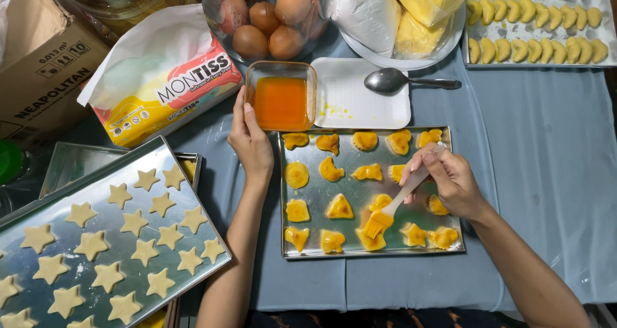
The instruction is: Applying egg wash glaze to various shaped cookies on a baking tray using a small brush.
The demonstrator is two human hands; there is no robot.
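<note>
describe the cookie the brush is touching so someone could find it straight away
Start at the small metal tray in the middle of the blue cloth, between the two hands. Along its bottom row, the third cookie from the left sits under the yellow bristles of the brush held by the right hand.

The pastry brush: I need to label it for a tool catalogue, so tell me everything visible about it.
The pastry brush has a pale, whitish handle and a flat head of orange-yellow bristles, wet with glaze as it looks. The right hand grips the handle's upper end, so the brush slants down to the left. Its bristles press on a glazed cookie in the bottom row of the small metal tray. The material is hard to tell; the handle looks like plastic.
</note>
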